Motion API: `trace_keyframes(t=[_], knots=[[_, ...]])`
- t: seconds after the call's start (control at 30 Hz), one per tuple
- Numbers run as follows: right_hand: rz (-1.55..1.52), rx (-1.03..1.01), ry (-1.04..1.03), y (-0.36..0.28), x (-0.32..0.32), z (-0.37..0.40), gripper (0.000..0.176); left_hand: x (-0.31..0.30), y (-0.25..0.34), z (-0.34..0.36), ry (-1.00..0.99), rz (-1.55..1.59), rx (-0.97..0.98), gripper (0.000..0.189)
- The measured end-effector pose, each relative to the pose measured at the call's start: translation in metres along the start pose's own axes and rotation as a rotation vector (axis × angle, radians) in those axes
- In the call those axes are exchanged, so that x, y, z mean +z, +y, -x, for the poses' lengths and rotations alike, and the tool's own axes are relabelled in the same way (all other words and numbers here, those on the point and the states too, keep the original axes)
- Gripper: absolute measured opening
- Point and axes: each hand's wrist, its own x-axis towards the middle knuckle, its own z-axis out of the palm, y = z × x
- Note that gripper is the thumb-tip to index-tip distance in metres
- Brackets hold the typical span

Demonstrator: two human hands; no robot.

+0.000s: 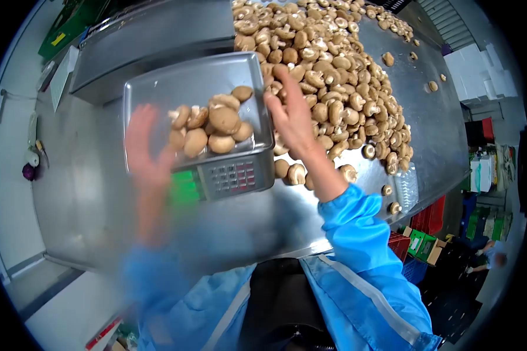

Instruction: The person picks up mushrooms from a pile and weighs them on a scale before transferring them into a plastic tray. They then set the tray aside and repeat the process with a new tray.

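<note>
At the far left, a small dark purple object (28, 171) lies by the edge of the metal table (76, 193). Next comes the person's left hand (146, 143), blurred, over the left side of the weighing pan (158, 88); its thumb stands apart from its fingers, and whether it touches the pan cannot be told. Beneath the pan's near edge, the digital scale shows a lit green display (184, 186), with a keypad (232, 176) to its right. A small cluster of shiitake mushrooms (223, 120) sits on the pan, right of the middle.

The right hand (290, 111) is just beyond the pan's right rim, at the near-left edge of a large mushroom heap (348, 88). Its thumb and forefinger are apart; whether it grips a mushroom cannot be told. A few loose mushrooms lie right of the heap. Farther right are white boxes (465, 70), a red crate (430, 216) and, in the background, another person (490, 257).
</note>
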Motion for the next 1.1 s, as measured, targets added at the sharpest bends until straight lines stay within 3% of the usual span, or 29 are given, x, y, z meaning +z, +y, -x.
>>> trace_keyframes(t=[0.1,0.2,0.27,0.37,0.47,0.5,0.63,0.73,0.87,0.93,1.03,1.1], knots=[[0.05,-0.153,-0.106,0.004,-0.009,-0.008,0.059,-0.022,-0.009,0.036,0.133,0.173,-0.141,0.051],[0.148,-0.2,-0.284,-0.001,-0.006,-0.013,0.069,-0.041,-0.001,0.077,0.126,0.202,-0.376,0.048],[0.21,-0.234,-0.362,0.007,0.002,-0.018,0.07,-0.047,-0.005,0.102,0.125,0.212,-0.372,0.043],[0.249,-0.29,-0.438,0.021,0.013,-0.021,0.058,-0.045,-0.007,0.13,0.152,0.232,-0.409,0.039],[0.121,-0.095,-0.418,0.026,0.011,-0.025,0.04,-0.035,0.009,0.143,0.147,0.327,-0.534,0.034],[0.024,-0.011,-0.219,0.029,0.011,-0.019,0.029,-0.028,0.029,0.143,0.122,0.376,-0.585,0.033],[0.098,-0.196,-0.169,0.038,0.004,-0.005,0.036,-0.003,0.078,0.133,-0.09,0.387,-0.77,0.032],[0.085,-0.2,-0.097,0.035,-0.009,0.002,0.035,0.022,0.089,0.144,-0.117,0.539,-0.677,0.032],[-0.042,-0.052,0.012,0.028,-0.05,0.042,0.019,0.037,0.118,0.147,-0.299,0.571,-0.735,0.031],[0.095,-0.019,0.066,0.048,-0.072,0.08,0.014,0.044,0.123,0.151,-0.325,0.615,-0.675,0.031],[0.009,0.204,0.129,0.103,-0.128,0.144,0.014,0.05,0.125,0.156,-0.31,0.634,-0.64,0.03],[0.348,0.282,0.162,0.131,-0.196,0.18,0.007,0.052,0.125,0.158,-0.303,0.627,-0.641,0.029]])
